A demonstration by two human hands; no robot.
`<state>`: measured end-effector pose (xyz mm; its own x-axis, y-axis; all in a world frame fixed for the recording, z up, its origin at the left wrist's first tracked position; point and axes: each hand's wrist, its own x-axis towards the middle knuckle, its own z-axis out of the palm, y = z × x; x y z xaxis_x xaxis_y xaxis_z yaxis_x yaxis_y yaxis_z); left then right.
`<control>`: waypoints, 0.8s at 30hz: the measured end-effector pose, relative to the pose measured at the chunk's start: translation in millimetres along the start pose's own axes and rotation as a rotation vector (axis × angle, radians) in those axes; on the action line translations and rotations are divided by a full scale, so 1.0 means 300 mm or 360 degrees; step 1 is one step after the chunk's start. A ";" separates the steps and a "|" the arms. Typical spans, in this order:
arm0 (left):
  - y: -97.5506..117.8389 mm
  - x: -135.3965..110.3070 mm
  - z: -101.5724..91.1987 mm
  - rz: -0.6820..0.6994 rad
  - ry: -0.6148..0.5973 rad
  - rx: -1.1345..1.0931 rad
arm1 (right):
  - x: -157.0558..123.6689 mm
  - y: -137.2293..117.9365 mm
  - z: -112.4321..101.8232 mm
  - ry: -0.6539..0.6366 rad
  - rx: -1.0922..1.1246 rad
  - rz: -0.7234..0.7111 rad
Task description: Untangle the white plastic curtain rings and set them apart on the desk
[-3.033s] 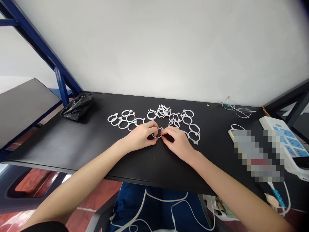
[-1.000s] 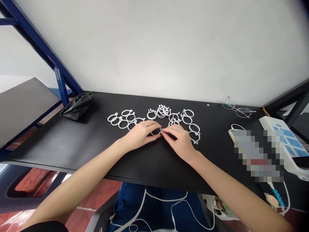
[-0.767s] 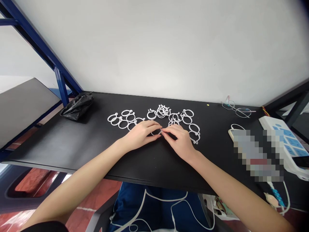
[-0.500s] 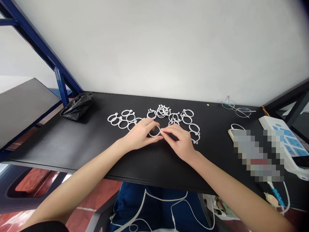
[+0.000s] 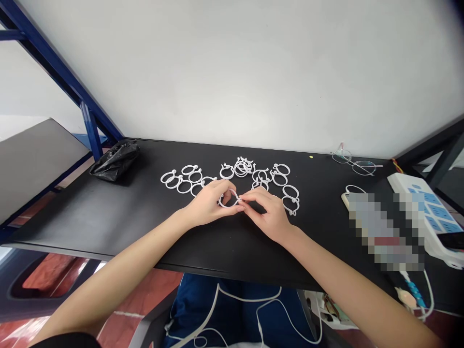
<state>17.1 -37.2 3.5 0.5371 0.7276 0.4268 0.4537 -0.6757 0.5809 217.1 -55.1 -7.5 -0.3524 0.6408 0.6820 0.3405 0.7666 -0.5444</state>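
Note:
Between my two hands, above the black table (image 5: 137,212), is a white plastic curtain ring (image 5: 227,206). My left hand (image 5: 210,200) is closed around the ring's left side, with a finger curled inside the loop. At the ring's right end, where its clasp seems to be, the thumb and fingertips of my right hand (image 5: 266,210) pinch it. Fingertips partly hide the clasp. Several similar rings lie left of my hands, among them one ring (image 5: 184,187). Behind sits a heap of rings with open ends (image 5: 243,168), and more rings (image 5: 290,192) lie to the right.
A black plastic bag (image 5: 115,159) lies at the table's back left. On the right are eyeglasses (image 5: 363,167), a phone (image 5: 380,232) partly blurred out, with a cable, and a white power strip (image 5: 422,212). White cables (image 5: 250,300) hang across my lap.
The ring has shifted slightly left in my hands, and more of a left finger shows inside its loop. My right hand still pinches the ring's end. The other rings look the same.

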 end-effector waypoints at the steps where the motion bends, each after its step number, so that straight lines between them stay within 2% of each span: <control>1: 0.001 0.000 -0.002 -0.0023 -0.0008 -0.0027 | -0.001 0.002 -0.001 -0.0040 -0.0021 0.0021; 8: 0.022 0.006 -0.025 -0.0311 -0.0183 -0.0410 | -0.005 -0.004 -0.014 -0.0345 0.0003 0.0158; 17: 0.027 0.006 -0.027 -0.0361 -0.0313 -0.0470 | 0.000 -0.012 -0.025 -0.0621 0.0132 0.0333; 24: 0.023 0.004 -0.031 -0.0368 -0.0334 -0.0518 | -0.002 -0.010 -0.028 -0.0654 0.0125 0.0316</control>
<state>14.3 -39.7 14.4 0.5960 0.7924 0.1299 0.3492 -0.4015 0.8467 223.6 -58.0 -2.1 -0.6085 0.7264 0.3195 0.3749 0.6180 -0.6910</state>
